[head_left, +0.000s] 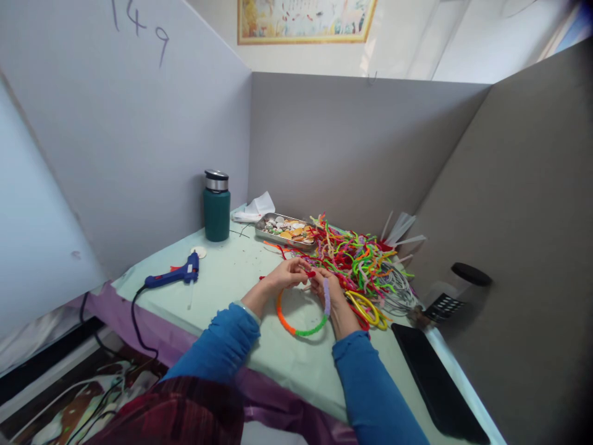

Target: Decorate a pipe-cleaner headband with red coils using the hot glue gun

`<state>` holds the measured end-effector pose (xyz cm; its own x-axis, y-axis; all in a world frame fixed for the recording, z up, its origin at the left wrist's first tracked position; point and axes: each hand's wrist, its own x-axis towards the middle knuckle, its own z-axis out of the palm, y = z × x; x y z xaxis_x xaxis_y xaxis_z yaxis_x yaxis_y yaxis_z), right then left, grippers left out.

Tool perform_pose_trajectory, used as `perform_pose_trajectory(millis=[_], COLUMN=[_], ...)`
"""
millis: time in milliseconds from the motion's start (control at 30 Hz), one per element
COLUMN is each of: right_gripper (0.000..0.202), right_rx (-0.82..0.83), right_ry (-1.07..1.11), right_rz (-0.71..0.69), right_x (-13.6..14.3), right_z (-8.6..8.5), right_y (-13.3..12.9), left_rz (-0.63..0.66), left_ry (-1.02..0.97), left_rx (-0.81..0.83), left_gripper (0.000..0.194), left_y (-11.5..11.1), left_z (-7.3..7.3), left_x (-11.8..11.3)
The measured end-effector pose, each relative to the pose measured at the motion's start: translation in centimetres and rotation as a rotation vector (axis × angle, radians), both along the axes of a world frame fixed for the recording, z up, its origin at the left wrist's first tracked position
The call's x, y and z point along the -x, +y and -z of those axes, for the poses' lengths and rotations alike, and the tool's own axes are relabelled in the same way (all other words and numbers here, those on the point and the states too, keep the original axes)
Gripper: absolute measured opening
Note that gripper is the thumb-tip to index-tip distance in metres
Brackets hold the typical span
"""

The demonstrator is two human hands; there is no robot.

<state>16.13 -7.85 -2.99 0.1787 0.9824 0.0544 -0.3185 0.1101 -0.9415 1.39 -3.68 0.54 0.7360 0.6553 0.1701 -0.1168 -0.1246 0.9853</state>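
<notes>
The ring (311,332) looks mostly covered tbh, left hand (290,274) and right hand (328,289) pinching a red bit (311,274) by the partly hidden top.

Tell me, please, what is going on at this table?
A person's left hand and right hand are pinching a small red fuzzy piece at the top of a ring wrapped in orange, green and purple. Beyond the hands lie a tangled heap of colorful fuzzy strips and a metal tray of small pieces. A blue glue gun lies to the left, untouched.
</notes>
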Motion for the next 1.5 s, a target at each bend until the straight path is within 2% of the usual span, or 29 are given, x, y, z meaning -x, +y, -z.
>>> perform_pose_trajectory(millis=[167, 400, 667, 900, 1233, 1333, 1500], right_gripper=[0.034, 0.037, 0.034, 0.035, 0.032, 0.031, 0.031], right_rx=[-0.017, -0.085, -0.131, -0.136, -0.17, -0.18, -0.184], right_ry=[-0.053, -0.092, -0.116, -0.116, -0.217, -0.225, -0.125], right_rz=[0.041, 0.042, 0.035, 0.065, 0.178, 0.161, 0.121], right_x=[0.1, 0.0, 0.2, 0.2, 0.6, 0.6, 0.5], right_z=[0.3, 0.6, 0.0, 0.1, 0.0, 0.0, -0.3], right_y=[0.1, 0.2, -0.7, -0.4, -0.5, -0.5, -0.7], left_rz=[-0.13, -0.316, -0.272, -0.238, -0.289, -0.329, -0.293], left_ry=[0.015, -0.015, -0.063, -0.035, -0.019, -0.022, 0.034], left_rx=[0.05, 0.169, 0.336, 0.204, 0.04, 0.015, -0.019], left_gripper=[0.037, 0.024, 0.015, 0.022, 0.026, 0.026, 0.028], left_y=[0.1, -0.2, 0.2, 0.1, 0.3, 0.3, 0.5], left_z=[0.1, -0.3, -0.5, 0.3, 0.6, 0.5, 0.7], left_x=[-0.2, -0.3, -0.1, -0.4, -0.7, -0.8, -0.8])
